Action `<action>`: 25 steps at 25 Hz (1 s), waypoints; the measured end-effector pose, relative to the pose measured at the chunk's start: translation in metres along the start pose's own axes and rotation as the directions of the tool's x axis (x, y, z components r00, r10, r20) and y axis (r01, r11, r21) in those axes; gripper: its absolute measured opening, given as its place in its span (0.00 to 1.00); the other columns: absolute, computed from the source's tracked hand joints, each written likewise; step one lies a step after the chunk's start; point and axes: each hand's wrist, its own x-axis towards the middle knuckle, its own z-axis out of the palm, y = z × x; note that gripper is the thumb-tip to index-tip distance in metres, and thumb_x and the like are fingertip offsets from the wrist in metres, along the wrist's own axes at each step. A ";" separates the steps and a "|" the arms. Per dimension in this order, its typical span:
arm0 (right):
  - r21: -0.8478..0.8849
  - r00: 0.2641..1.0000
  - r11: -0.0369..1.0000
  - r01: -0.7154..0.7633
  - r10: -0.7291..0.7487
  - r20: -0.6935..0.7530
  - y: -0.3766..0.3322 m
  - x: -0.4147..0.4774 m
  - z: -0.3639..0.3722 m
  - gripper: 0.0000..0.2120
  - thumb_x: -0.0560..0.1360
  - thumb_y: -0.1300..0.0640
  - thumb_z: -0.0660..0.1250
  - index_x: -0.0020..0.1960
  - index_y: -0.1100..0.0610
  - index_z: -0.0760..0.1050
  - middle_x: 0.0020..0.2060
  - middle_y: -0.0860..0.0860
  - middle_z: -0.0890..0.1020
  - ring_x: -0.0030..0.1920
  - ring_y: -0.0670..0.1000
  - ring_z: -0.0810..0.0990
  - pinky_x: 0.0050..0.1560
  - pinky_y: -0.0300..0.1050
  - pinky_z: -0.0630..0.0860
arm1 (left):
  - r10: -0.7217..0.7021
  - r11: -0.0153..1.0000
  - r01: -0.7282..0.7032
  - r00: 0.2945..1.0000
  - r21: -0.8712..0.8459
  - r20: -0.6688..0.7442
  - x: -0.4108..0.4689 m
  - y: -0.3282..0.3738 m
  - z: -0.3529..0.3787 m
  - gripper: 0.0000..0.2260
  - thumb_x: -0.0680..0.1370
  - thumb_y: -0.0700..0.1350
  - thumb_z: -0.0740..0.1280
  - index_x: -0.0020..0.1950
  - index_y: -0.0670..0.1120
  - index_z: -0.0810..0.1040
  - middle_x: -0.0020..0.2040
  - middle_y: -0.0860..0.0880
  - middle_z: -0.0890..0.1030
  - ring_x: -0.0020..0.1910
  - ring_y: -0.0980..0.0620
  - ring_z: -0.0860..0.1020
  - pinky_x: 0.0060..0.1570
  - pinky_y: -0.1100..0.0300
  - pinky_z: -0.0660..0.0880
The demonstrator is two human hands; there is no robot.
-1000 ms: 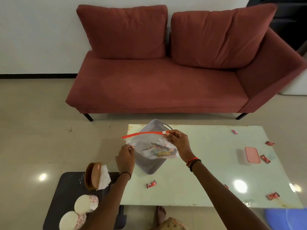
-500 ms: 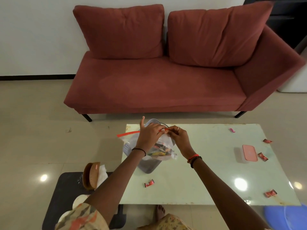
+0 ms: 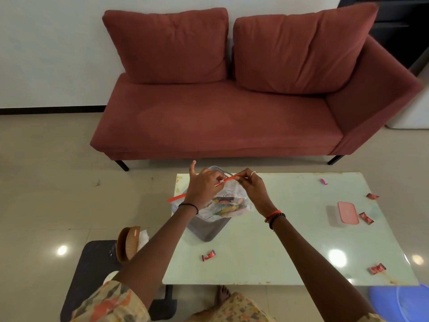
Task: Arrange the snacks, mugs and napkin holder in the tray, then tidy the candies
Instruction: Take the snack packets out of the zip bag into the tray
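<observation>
Both hands hold a clear zip bag of snacks (image 3: 228, 205) by its red seal strip, above a grey perforated tray (image 3: 206, 228) at the table's left end. My left hand (image 3: 204, 184) pinches the strip near its white slider, index finger raised. My right hand (image 3: 251, 187) grips the strip's right end. Red wrapped candies lie loose on the table: one near the front (image 3: 208, 255), one at the front right (image 3: 377, 268), others by a pink lidded box (image 3: 347, 213). A brown napkin holder (image 3: 127, 244) stands on a black stool (image 3: 92, 270).
The pale green glass table (image 3: 290, 252) fills the middle and right. A red sofa (image 3: 232, 108) stands behind it. A white mug rim (image 3: 110, 275) peeks out by my left arm on the stool. A blue plastic lid (image 3: 401, 303) lies at the bottom right.
My left hand rose from the bag's lower left corner to the red seal strip beside my right hand. The bag stays over the tray.
</observation>
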 end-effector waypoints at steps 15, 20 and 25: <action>0.397 0.969 0.912 -0.106 0.184 -0.164 -0.003 0.028 -0.050 0.10 0.79 0.63 0.61 0.41 0.53 0.72 0.40 0.48 0.76 0.48 0.48 0.75 0.61 0.56 0.75 | -0.212 0.975 0.205 0.973 0.086 0.088 -0.051 -0.044 -0.011 0.09 0.75 0.52 0.64 0.50 0.50 0.79 0.46 0.54 0.84 0.50 0.53 0.81 0.72 0.41 0.48; 0.330 0.997 0.941 -0.066 0.077 -0.020 -0.008 0.029 -0.050 0.09 0.79 0.62 0.62 0.43 0.52 0.75 0.47 0.48 0.81 0.52 0.47 0.78 0.64 0.53 0.74 | -0.275 0.953 0.303 0.898 -0.029 0.343 -0.049 -0.053 -0.013 0.12 0.76 0.53 0.63 0.56 0.52 0.78 0.55 0.54 0.82 0.56 0.53 0.79 0.72 0.41 0.52; 0.242 0.989 0.970 -0.020 -0.017 0.147 -0.009 0.030 -0.051 0.10 0.77 0.60 0.65 0.42 0.47 0.79 0.51 0.44 0.82 0.55 0.46 0.79 0.63 0.49 0.73 | -0.165 0.929 0.258 0.929 -0.264 0.331 -0.030 -0.035 -0.016 0.12 0.79 0.48 0.61 0.58 0.49 0.80 0.58 0.48 0.83 0.57 0.47 0.80 0.60 0.54 0.74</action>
